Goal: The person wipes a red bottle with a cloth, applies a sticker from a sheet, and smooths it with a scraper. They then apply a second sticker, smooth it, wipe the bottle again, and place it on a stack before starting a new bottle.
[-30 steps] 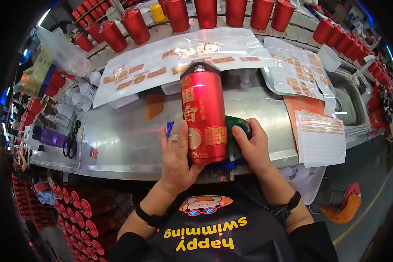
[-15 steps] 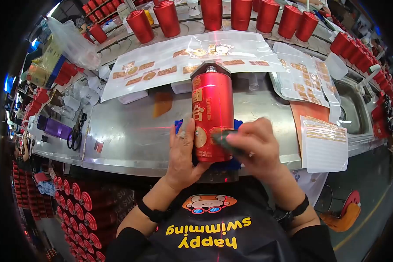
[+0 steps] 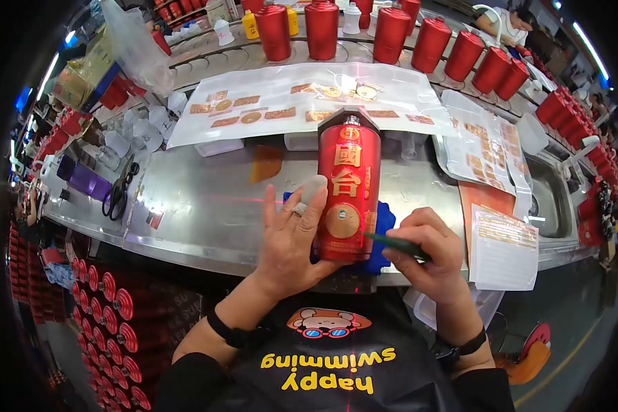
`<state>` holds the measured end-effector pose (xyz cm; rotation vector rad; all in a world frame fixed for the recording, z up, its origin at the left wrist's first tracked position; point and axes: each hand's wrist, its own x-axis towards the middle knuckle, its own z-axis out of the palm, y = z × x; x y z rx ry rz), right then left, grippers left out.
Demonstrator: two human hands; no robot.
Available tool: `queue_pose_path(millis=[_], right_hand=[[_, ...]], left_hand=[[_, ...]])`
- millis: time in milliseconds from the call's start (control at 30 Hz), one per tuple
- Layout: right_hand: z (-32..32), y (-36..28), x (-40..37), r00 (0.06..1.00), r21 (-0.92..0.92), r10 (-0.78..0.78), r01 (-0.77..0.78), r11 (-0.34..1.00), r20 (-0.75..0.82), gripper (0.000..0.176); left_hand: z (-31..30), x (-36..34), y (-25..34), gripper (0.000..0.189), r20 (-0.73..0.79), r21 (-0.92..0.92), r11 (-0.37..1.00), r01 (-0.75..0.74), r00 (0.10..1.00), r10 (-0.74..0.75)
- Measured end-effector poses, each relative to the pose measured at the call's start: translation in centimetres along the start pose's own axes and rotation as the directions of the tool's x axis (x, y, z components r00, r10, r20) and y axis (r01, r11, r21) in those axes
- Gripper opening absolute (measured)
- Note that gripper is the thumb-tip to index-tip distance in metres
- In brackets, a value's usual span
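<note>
A red bottle (image 3: 350,185) with gold characters and a round gold emblem lies in front of me on the steel bench, its neck end away from me. My left hand (image 3: 288,237) steadies its left side, the thumb by the base and covers on some fingertips. In my right hand (image 3: 432,257) is a slim dark green tool (image 3: 402,245) with a tapered end. Its tip points at the bottle's lower right side, by a gold label (image 3: 370,223). Blue cloth (image 3: 383,230) shows beneath the bottle.
Beyond the bottle lies a white sheet of gold stickers (image 3: 254,103). Another sticker sheet (image 3: 477,147) and a printed list (image 3: 505,250) are at the right, near a sink (image 3: 549,199). Red bottles (image 3: 389,34) line the conveyor behind. Scissors (image 3: 120,192) lie at the left.
The bottle has rolled to the right, bringing its characters and round emblem face up. My right hand has drawn down and right, showing more of the green tool. The camera view has shifted slightly.
</note>
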<state>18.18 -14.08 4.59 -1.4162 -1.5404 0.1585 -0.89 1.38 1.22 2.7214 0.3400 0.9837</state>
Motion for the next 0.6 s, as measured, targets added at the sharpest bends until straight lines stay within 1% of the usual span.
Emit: queue_pose_path(millis=[33,67,100,167,200,233,300,333,400,433,467,567,600], right_hand=[[0.0,-0.1,0.1,0.999,0.016,0.044,-0.044,0.999,-0.028,0.032],[0.3,0.2,0.2,0.998,-0.006,0.031,-0.031,0.999,-0.046,0.032],[0.4,0.2,0.5,0.998,-0.092,-0.037,0.031,0.995,-0.057,0.033],[0.8,0.3,1.1,0.984,-0.254,-0.17,0.151,0.955,-0.055,0.033],[0.4,-0.1,1.3,0.979,-0.318,-0.195,0.203,0.926,0.056,0.034],[0.0,-0.4,1.5,0.981,-0.2,-0.156,0.178,0.964,0.118,0.033],[-0.7,-1.1,1.9,0.963,0.034,-0.098,0.092,0.995,0.251,0.033],[-1.0,-1.6,2.5,0.954,0.09,-0.033,0.007,0.996,0.297,0.027],[-0.2,-0.9,3.4,0.96,0.068,0.216,-0.231,0.971,0.181,0.022],[0.1,-0.3,3.8,0.934,0.067,0.338,-0.347,0.936,0.118,0.019],[0.0,0.4,4.4,0.984,-0.164,0.177,-0.179,0.97,-0.022,0.014],[-0.5,-1.2,5.0,0.971,0.043,0.096,-0.108,0.993,0.221,0.015],[0.2,-0.2,4.7,0.969,-0.053,0.099,-0.089,0.995,0.228,0.021]], left_hand=[[0.6,-0.3,-0.1,0.105,-0.005,-0.038,0.998,0.04,0.999,-0.04],[1.4,-0.7,-0.2,0.107,-0.007,-0.079,0.994,0.08,0.997,-0.081],[2.0,-0.9,-0.2,0.109,-0.007,-0.119,0.985,0.121,0.992,-0.123],[2.2,-0.9,-0.3,0.11,-0.001,-0.153,0.979,0.139,0.99,-0.14],[2.0,-0.8,-0.2,0.111,0.004,-0.168,0.975,0.147,0.989,-0.148],[1.7,-0.7,-0.4,0.11,0.019,-0.124,0.984,0.124,0.992,-0.122],[1.0,-0.5,-0.7,0.109,0.053,-0.04,0.997,0.073,0.996,-0.071],[0.9,-0.4,-0.6,0.108,0.045,-0.027,0.997,0.069,0.997,-0.068],[0.8,-0.2,-0.3,0.107,0.032,-0.001,0.998,0.055,0.998,-0.055],[0.8,-0.2,-0.3,0.106,0.028,-0.01,0.998,0.059,0.998,-0.059],[0.8,-0.2,-0.2,0.105,0.022,-0.019,0.998,0.062,0.998,-0.062],[0.7,-0.2,-0.2,0.105,0.022,-0.018,0.998,0.062,0.998,-0.062],[0.6,-0.1,-0.2,0.105,0.028,-0.016,0.998,0.056,0.998,-0.056]])
